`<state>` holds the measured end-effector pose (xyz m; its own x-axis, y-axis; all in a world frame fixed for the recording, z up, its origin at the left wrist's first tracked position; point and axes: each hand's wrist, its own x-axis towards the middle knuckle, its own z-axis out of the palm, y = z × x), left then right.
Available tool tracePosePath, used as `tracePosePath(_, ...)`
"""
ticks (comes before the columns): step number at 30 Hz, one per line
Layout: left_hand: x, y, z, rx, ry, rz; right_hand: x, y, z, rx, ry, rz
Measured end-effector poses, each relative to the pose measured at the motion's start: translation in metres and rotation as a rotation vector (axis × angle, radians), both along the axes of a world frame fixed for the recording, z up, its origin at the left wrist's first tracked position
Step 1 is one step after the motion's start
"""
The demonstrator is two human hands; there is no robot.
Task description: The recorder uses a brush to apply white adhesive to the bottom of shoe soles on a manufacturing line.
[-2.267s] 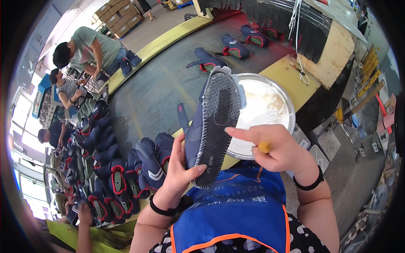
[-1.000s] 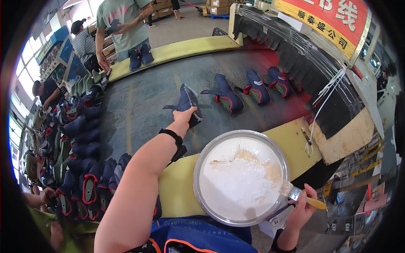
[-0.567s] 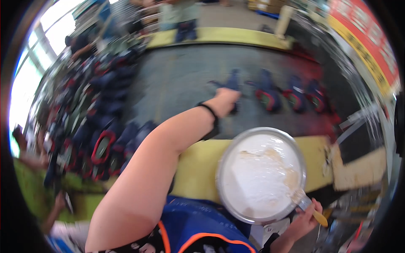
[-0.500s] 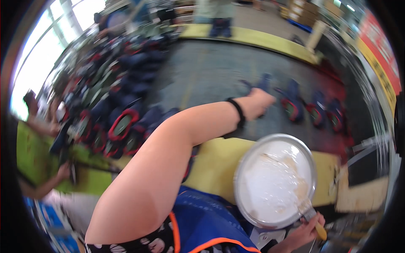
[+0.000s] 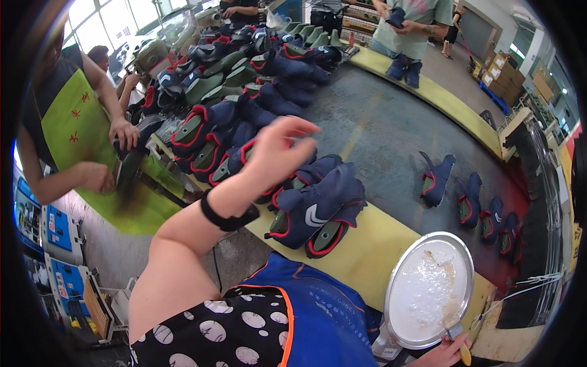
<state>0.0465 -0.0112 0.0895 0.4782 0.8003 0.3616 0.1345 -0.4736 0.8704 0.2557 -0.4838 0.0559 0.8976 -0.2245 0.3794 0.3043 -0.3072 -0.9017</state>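
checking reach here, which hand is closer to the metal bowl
Right. The right hand sits just below the bowl, gripping a brush at its rim. The left hand is far off, over the navy shoes.

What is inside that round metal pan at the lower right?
The round metal pan holds a layer of white paste, and a brush held by the right hand touches its edge. The paste hides the pan's bottom.

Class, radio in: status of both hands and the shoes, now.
Left hand open, over navy shoe uppers. Right hand gripping brush at glue pan. Nothing blocking.
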Motion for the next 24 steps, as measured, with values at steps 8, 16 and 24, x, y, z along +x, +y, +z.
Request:
tracePosePath(8,-0.184,0.073,-0.017,0.649,0.394,0.899,0.035,0.013,-0.002,0.281,0.066,0.114)
tracePosePath(16,-0.145,0.053,-0.017,0.921,0.605,0.697,0.011,0.017,0.001,0.314,-0.007,0.259)
tracePosePath(24,-0.025,-0.096,-0.062,0.455,0.618,0.041,-0.009,0.012,0.007,0.301,-0.052,0.321)
